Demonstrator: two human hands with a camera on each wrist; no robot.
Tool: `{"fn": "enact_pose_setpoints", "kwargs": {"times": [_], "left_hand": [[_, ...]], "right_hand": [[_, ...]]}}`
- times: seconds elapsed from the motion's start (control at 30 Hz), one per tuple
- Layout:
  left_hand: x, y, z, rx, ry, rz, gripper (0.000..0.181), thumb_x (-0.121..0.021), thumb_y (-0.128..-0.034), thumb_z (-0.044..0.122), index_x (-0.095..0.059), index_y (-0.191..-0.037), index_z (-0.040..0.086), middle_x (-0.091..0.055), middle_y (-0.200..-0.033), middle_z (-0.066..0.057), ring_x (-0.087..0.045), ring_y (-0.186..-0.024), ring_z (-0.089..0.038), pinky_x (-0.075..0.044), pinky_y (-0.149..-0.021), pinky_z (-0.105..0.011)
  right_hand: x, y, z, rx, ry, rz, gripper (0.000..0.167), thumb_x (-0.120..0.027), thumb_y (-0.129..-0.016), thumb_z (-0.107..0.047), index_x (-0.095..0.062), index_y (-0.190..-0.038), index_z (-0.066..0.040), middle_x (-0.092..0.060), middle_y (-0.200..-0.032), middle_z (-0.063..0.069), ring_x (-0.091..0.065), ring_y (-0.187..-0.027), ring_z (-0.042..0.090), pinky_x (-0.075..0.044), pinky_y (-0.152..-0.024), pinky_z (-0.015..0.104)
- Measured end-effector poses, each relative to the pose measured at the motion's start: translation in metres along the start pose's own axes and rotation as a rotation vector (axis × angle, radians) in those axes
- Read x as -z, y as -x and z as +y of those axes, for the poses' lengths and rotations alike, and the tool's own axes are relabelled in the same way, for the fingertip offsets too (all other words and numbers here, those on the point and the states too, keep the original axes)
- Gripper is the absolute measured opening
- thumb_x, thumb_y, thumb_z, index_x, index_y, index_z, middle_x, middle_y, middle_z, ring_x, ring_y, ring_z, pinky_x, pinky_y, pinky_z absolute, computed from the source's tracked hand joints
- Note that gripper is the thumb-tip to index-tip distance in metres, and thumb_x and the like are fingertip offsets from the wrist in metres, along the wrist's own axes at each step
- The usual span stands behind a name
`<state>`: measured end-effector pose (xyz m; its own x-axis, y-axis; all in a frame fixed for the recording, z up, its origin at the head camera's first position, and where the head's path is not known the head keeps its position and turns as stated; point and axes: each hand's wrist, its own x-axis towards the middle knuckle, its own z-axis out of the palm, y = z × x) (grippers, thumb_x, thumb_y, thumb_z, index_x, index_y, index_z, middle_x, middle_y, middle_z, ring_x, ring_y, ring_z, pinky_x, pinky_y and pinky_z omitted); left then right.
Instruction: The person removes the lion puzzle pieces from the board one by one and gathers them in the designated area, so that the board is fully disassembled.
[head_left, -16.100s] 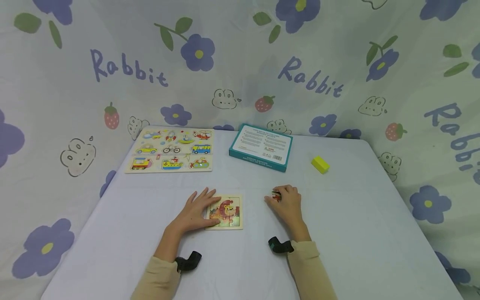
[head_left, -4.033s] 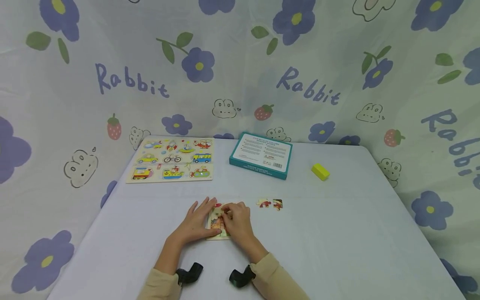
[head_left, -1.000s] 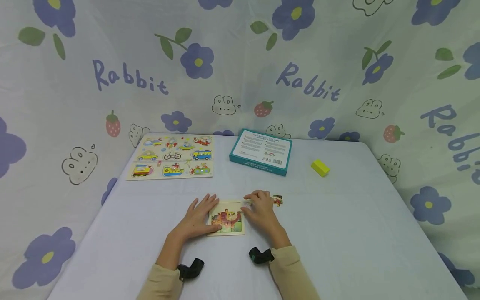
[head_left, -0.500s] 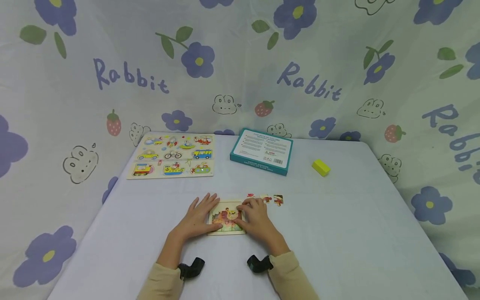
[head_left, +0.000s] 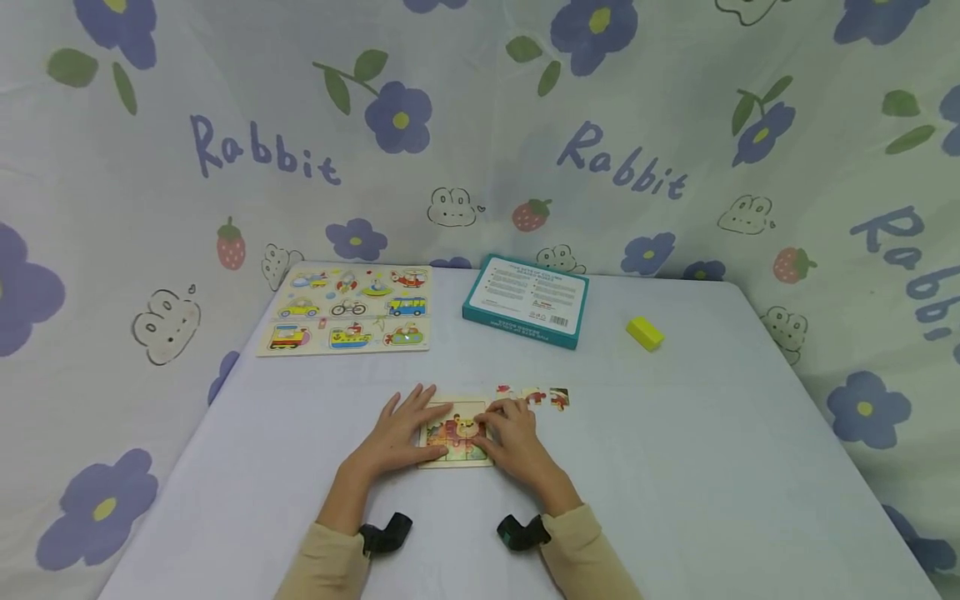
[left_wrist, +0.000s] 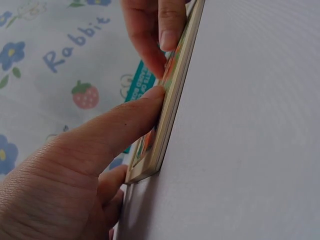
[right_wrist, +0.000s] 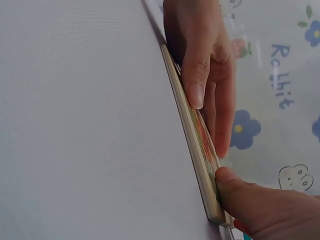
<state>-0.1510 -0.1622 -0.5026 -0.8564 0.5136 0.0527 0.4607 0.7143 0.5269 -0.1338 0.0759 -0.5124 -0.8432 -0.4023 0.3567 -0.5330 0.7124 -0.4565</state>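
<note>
A small square wooden jigsaw tray (head_left: 441,464) with a bear picture lies on the white table. Its top strip is bare cream wood. My left hand (head_left: 393,437) rests on its left side, fingers spread and mostly straight, thumb on the picture. My right hand (head_left: 517,437) is at its right side, with thumb and bent fingers about a puzzle piece (head_left: 472,429) beside the bear's face; the fingers partly hide it. Three loose pieces lie in a row behind: a partly covered one with red (head_left: 503,390), a red-and-cream piece (head_left: 533,396) and a dark-edged piece (head_left: 559,398).
A vehicle picture board (head_left: 348,312) lies at the back left. Right of it is a teal-edged box (head_left: 525,300) with a white printed face. A yellow block (head_left: 645,333) lies farther right. A flower-patterned cloth (head_left: 480,125) hangs behind the table.
A third loose piece has joined the row since four seconds ago. In the last second my right hand moved left from the row onto the tray's right side. The left hand stays on the tray.
</note>
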Motion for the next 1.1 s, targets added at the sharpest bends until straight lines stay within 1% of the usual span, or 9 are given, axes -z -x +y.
{"fn": "enact_pose_setpoints", "kwargs": {"times": [0.17,0.33,0.63,0.73,0.83,0.93,1.03,1.1], "left_hand": [[0.0016,0.0004,0.0,-0.002,-0.004,-0.02,0.064,-0.064,-0.0758,0.055,-0.053,-0.131,0.023,-0.023,-0.149,-0.009,-0.011,-0.138,-0.027,-0.001,-0.108,-0.051],[0.0021,0.0011,0.0004,-0.005,0.0,-0.028,0.059,-0.066,-0.0762,0.052,-0.056,-0.128,0.026,-0.022,-0.149,-0.01,-0.01,-0.138,-0.029,0.0,-0.108,-0.052],[0.0009,0.0005,0.0008,0.001,-0.013,-0.027,0.059,-0.064,-0.0764,0.055,-0.056,-0.128,0.028,-0.022,-0.15,-0.009,-0.009,-0.139,-0.027,0.0,-0.108,-0.051],[0.0015,0.0001,0.0021,0.0,-0.008,-0.02,0.058,-0.065,-0.0762,0.054,-0.057,-0.127,0.027,-0.022,-0.149,-0.01,-0.01,-0.138,-0.028,-0.001,-0.108,-0.051],[0.0023,0.0003,0.0028,0.005,-0.011,-0.02,0.057,-0.066,-0.0758,0.053,-0.057,-0.127,0.027,-0.023,-0.149,-0.01,-0.01,-0.138,-0.028,-0.001,-0.108,-0.052],[0.0025,0.0005,0.0028,0.008,-0.016,-0.023,0.057,-0.066,-0.0758,0.052,-0.057,-0.127,0.027,-0.022,-0.15,-0.009,-0.01,-0.138,-0.027,-0.002,-0.108,-0.051],[0.0025,0.0008,0.0029,0.004,-0.008,-0.021,0.057,-0.066,-0.0759,0.052,-0.058,-0.126,0.027,-0.023,-0.15,-0.009,-0.01,-0.138,-0.028,-0.002,-0.108,-0.052],[0.0023,0.0009,0.0029,-0.002,-0.003,-0.014,0.056,-0.066,-0.0758,0.052,-0.058,-0.126,0.027,-0.023,-0.149,-0.01,-0.011,-0.138,-0.028,-0.002,-0.108,-0.053]], "right_hand": [[-0.0012,0.0015,-0.0014,-0.03,0.012,0.023,0.03,-0.072,-0.078,-0.033,-0.067,-0.101,-0.014,-0.051,-0.106,0.005,-0.039,-0.095,0.021,-0.033,-0.078,0.04],[-0.0025,0.0019,-0.0013,-0.027,-0.001,0.033,0.028,-0.073,-0.077,-0.032,-0.068,-0.099,-0.014,-0.052,-0.104,0.005,-0.039,-0.094,0.022,-0.033,-0.076,0.039],[-0.005,0.002,-0.0028,-0.064,-0.003,0.067,0.03,-0.076,-0.074,-0.03,-0.064,-0.098,-0.016,-0.052,-0.101,0.002,-0.04,-0.093,0.019,-0.033,-0.075,0.037],[-0.0054,0.002,-0.0035,-0.065,-0.019,0.079,0.032,-0.076,-0.074,-0.028,-0.062,-0.099,-0.015,-0.054,-0.1,0.002,-0.041,-0.095,0.02,-0.034,-0.077,0.038],[-0.0061,0.0024,-0.0046,-0.062,-0.029,0.076,0.033,-0.076,-0.075,-0.026,-0.059,-0.101,-0.014,-0.056,-0.101,0.001,-0.043,-0.098,0.022,-0.034,-0.081,0.041],[-0.0063,0.0028,-0.006,-0.075,-0.032,0.059,0.033,-0.075,-0.076,-0.024,-0.057,-0.102,-0.014,-0.059,-0.101,0.0,-0.043,-0.1,0.021,-0.033,-0.084,0.043],[-0.0059,0.0029,-0.0068,-0.082,-0.036,0.041,0.03,-0.074,-0.077,-0.024,-0.057,-0.1,-0.016,-0.06,-0.097,-0.003,-0.044,-0.098,0.018,-0.032,-0.085,0.042],[-0.0053,0.0028,-0.0072,-0.065,-0.04,0.047,0.026,-0.074,-0.077,-0.023,-0.057,-0.096,-0.017,-0.06,-0.092,-0.005,-0.044,-0.095,0.016,-0.032,-0.083,0.041]]}}
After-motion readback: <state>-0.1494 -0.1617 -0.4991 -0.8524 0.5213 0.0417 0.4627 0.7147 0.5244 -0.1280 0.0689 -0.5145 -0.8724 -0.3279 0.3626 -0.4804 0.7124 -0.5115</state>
